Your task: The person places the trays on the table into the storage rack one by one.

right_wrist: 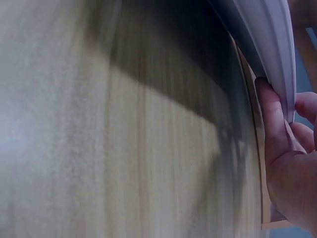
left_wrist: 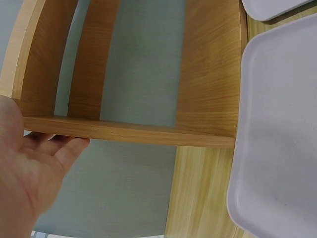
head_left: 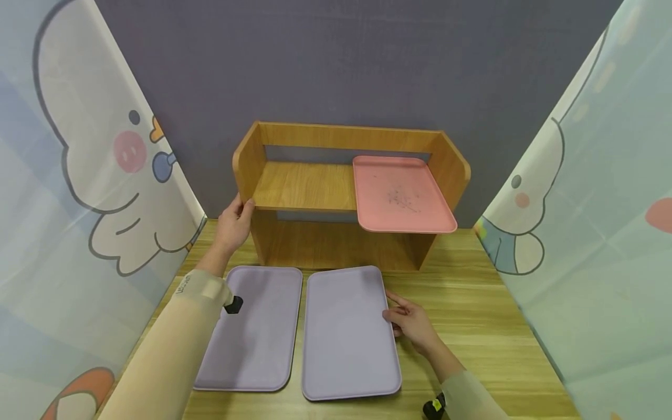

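My left hand (head_left: 234, 226) grips the left side panel of a small two-tier wooden shelf (head_left: 310, 184). In the left wrist view, its fingers (left_wrist: 69, 151) lie along the panel's outer face. My right hand (head_left: 415, 324) pinches the right edge of a pale purple tray (head_left: 349, 338), thumb on one face and fingers on the other. The right wrist view shows that tray's rim (right_wrist: 277, 54) raised above the table, with a shadow beneath. A second pale purple tray (head_left: 262, 326) lies on the table to its left, partly under my left forearm.
A pink tray (head_left: 401, 195) with dark marks sits on the shelf's upper board at the right, its front end overhanging. The light wooden table (head_left: 472, 326) is bounded by a grey back wall (head_left: 357, 64) and cartoon-printed cloth (head_left: 105, 192) on both sides.
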A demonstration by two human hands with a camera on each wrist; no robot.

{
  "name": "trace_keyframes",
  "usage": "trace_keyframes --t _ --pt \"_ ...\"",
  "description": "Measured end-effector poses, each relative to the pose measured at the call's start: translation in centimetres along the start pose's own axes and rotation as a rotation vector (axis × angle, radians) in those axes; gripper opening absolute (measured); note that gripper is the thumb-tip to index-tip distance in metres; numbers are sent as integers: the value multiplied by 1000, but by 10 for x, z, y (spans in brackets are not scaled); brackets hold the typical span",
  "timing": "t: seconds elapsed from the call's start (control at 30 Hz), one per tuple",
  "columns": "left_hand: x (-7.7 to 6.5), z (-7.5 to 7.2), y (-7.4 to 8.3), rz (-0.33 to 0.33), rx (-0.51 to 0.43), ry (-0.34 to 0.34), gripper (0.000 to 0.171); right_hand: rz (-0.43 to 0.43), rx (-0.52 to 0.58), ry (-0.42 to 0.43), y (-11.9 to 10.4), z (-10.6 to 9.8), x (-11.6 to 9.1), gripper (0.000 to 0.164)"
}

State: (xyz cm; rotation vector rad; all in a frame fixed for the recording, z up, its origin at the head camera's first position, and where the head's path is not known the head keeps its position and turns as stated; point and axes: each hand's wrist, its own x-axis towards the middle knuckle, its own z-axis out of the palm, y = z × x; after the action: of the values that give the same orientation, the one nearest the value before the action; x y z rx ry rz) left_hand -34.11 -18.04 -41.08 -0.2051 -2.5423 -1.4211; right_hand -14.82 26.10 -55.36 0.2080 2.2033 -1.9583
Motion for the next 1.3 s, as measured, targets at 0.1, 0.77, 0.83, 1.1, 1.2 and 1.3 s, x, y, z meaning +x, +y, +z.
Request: trace_keyframes --t 0.1,0.77,0.83,1.1,1.2,1.3 --pt "0 0 1 -9 2 7 59 4 2 -17 -5 -2 -5 70" --pt "2 -1 0 -10 6 -1 58 -40 120 -157 -75 11 -45 73" --pt "2 -1 0 -5 9 3 57 -55 128 -176 -84 13 -49 73" --pt "1 -1 0 -4 10 5 57 -110 157 -228 -121 21 -64 72" --pt "1 -1 0 -10 11 2 58 -134 169 -230 -136 24 -67 71" --pt "1 -2 0 -10 13 2 59 -159 174 -231 -151 27 -68 70"
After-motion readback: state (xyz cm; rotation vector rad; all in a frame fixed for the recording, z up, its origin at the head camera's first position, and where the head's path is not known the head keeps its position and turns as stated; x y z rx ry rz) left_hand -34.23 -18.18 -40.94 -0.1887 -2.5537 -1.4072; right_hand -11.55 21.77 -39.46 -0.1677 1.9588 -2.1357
